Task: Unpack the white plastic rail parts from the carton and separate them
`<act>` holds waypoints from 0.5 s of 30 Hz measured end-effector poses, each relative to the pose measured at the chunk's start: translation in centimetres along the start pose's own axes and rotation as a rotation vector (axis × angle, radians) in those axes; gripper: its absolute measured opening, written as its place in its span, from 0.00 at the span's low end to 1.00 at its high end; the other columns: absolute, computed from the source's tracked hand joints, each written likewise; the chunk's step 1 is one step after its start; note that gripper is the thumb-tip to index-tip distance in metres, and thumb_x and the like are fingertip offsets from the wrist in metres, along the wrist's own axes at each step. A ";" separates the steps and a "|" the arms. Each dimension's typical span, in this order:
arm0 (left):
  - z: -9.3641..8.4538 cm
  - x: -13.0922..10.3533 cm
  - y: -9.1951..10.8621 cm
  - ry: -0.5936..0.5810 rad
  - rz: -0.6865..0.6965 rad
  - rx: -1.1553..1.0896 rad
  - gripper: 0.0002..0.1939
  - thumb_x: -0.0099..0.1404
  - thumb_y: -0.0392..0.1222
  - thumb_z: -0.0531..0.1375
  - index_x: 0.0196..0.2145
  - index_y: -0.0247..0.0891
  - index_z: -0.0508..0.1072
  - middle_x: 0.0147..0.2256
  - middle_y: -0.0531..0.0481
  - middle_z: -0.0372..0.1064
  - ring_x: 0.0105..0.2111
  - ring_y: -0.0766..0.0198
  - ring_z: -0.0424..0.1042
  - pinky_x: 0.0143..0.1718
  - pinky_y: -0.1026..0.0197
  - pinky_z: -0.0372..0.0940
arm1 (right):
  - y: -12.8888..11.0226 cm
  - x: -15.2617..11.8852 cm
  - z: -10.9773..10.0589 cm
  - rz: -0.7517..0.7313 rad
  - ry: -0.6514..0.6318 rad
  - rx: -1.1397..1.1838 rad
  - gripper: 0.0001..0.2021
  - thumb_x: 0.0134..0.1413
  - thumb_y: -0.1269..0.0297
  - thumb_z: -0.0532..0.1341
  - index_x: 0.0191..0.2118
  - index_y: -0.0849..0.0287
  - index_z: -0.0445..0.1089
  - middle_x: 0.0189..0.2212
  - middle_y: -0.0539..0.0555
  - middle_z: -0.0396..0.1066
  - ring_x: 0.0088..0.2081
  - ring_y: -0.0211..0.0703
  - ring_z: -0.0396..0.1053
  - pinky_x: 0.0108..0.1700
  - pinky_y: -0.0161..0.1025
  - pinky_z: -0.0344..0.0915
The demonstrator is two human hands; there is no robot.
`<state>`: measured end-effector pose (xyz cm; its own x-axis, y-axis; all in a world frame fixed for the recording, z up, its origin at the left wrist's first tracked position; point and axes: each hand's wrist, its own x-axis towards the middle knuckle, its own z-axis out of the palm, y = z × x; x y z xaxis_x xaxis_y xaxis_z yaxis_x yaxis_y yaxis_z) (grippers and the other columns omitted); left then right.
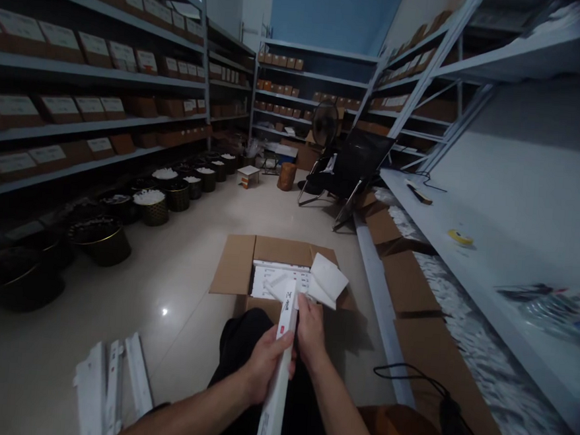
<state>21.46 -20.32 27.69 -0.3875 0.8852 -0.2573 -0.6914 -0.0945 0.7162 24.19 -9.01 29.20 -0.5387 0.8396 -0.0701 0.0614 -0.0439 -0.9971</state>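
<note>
A long, narrow white box (pixel 277 376) with dark lettering and a small red mark slants up from my lap. My left hand (pixel 265 358) is wrapped round its middle, thumb on the top face. Higher up, my right hand (pixel 311 328) grips the right side near the far end. Just beyond stands an open cardboard carton (pixel 233 266), its flaps folded out. Inside it lie several white printed boxes (pixel 271 274). White foam-like sheets (pixel 329 278) rest over the carton's right side.
Several long white boxes (pixel 109 384) lie on the floor at left. Round bins (pixel 154 209) line the left shelves (pixel 96 68). A black chair (pixel 361 159) and a fan (pixel 325 122) stand ahead. At right, a white bench (pixel 490 258) carries yellow tape (pixel 460 238) above open cartons.
</note>
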 end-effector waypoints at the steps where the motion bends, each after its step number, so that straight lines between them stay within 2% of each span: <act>1: 0.0 0.0 0.0 -0.002 -0.009 -0.023 0.17 0.59 0.53 0.59 0.35 0.37 0.63 0.24 0.55 0.62 0.16 0.72 0.61 0.17 0.68 0.56 | -0.1 -0.2 0.0 0.005 0.009 -0.015 0.22 0.53 0.45 0.55 0.37 0.60 0.73 0.30 0.53 0.73 0.33 0.45 0.68 0.37 0.37 0.63; 5: 0.0 0.0 -0.3 -0.010 -0.054 -0.130 0.17 0.59 0.54 0.59 0.34 0.37 0.63 0.23 0.55 0.62 0.16 0.72 0.61 0.17 0.68 0.56 | -0.6 -0.4 0.5 0.050 0.038 -0.024 0.22 0.53 0.45 0.54 0.34 0.61 0.72 0.27 0.53 0.72 0.30 0.43 0.66 0.32 0.36 0.62; 10: -0.7 0.6 0.4 -0.006 -0.037 -0.185 0.18 0.57 0.54 0.61 0.34 0.36 0.65 0.23 0.54 0.63 0.17 0.70 0.62 0.18 0.67 0.57 | -1.0 0.0 1.5 0.081 -0.014 0.054 0.25 0.50 0.42 0.56 0.36 0.62 0.72 0.30 0.54 0.73 0.33 0.44 0.67 0.34 0.35 0.62; 12: -1.6 1.4 1.5 0.055 -0.004 -0.206 0.19 0.56 0.54 0.61 0.32 0.34 0.65 0.22 0.53 0.63 0.17 0.70 0.62 0.18 0.67 0.57 | -1.0 -0.6 1.7 0.107 -0.078 0.112 0.28 0.50 0.39 0.54 0.40 0.63 0.71 0.34 0.56 0.73 0.34 0.44 0.68 0.34 0.36 0.63; 15: -3.4 2.9 3.7 0.252 0.047 -0.274 0.21 0.55 0.57 0.61 0.30 0.35 0.64 0.21 0.54 0.61 0.16 0.71 0.61 0.18 0.67 0.57 | -0.7 -3.7 1.4 0.256 -0.236 0.172 0.29 0.51 0.40 0.55 0.44 0.62 0.70 0.38 0.58 0.72 0.34 0.43 0.69 0.33 0.36 0.65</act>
<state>15.71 -19.66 27.32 -0.5374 0.7402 -0.4041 -0.7934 -0.2813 0.5398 24.93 -12.84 30.08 -0.7042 0.6427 -0.3018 0.0878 -0.3430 -0.9352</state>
